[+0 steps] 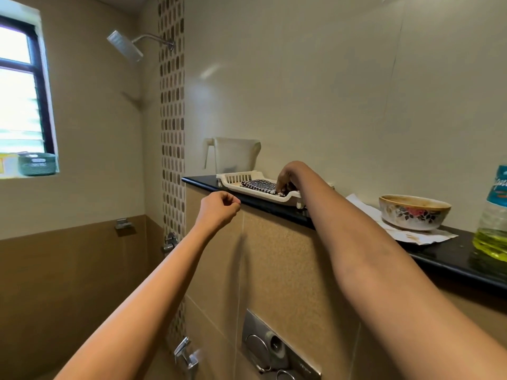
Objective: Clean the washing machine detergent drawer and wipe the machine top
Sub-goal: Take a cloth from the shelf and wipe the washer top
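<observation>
A white slotted plastic tray [233, 180] stands on a black stone ledge [274, 208]. In it lies a folded dark-and-white checked cloth [259, 185]. My right hand [288, 178] reaches down into the tray, and its fingertips pinch the cloth's near right corner. In front of the ledge's left end, my left hand [219, 208] hovers with its fingers curled shut and nothing in them. No washing machine or detergent drawer is in view.
Behind the tray leans a white plastic jug [236, 154]. On the ledge to the right are a floral bowl [414, 215] on paper and a bottle of yellow-green liquid [493, 215]. A shower head [124, 45], wall taps [186, 355] and a flush plate [274, 349] are nearby.
</observation>
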A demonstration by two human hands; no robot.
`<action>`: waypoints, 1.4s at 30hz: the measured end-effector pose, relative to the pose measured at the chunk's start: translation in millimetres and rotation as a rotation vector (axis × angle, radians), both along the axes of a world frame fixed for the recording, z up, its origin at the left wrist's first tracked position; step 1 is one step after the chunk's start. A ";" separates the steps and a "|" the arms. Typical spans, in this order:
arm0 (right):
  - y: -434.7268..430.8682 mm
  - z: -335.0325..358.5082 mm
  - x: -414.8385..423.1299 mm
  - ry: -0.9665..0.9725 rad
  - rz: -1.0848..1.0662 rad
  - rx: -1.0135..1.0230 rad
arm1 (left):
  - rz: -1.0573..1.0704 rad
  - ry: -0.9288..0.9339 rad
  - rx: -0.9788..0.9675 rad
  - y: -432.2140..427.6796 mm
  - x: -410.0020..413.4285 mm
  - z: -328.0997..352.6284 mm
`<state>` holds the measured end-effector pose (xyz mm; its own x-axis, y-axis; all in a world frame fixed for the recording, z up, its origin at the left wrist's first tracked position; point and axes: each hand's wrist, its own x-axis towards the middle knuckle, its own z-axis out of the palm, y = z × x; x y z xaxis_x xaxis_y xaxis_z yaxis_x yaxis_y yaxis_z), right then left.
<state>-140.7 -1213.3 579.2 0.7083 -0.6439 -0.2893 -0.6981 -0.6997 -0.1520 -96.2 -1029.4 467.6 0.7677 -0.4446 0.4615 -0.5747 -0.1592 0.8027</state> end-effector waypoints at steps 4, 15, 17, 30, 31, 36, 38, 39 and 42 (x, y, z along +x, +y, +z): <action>-5.5 -5.0 8.4 -0.114 0.007 0.131 | -0.002 0.016 0.010 11.8 8.9 -7.0; 21.4 10.0 32.3 -1.182 -0.122 0.686 | 0.009 0.097 -0.016 40.8 17.2 -22.2; 42.0 7.8 29.3 -1.354 -0.021 0.848 | 0.044 0.069 0.019 51.3 20.5 -27.4; 199.9 -132.7 7.3 -0.854 0.296 1.733 | -0.016 0.945 -0.598 176.4 9.9 -133.6; 210.6 -146.5 10.8 -0.816 0.310 1.775 | -0.043 1.017 -0.655 190.4 5.5 -147.0; 288.7 -212.2 24.3 -0.490 0.391 1.857 | -0.054 1.100 -0.887 273.2 -25.6 -206.7; 325.0 -234.8 27.3 -0.375 0.427 1.828 | -0.044 1.082 -1.001 309.2 -37.0 -225.6; 345.3 -247.1 28.3 -0.331 0.459 1.806 | -0.020 1.071 -1.027 330.7 -43.5 -233.9; 400.0 -277.2 29.5 -0.273 0.608 1.717 | 0.030 1.044 -1.003 390.9 -61.0 -253.6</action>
<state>-111.3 -813.4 302.0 0.8370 0.5332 -0.1233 -0.2747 0.2143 -0.9373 -157.3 -638.5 214.0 0.9456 -0.2545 -0.2028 0.3251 0.7100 0.6247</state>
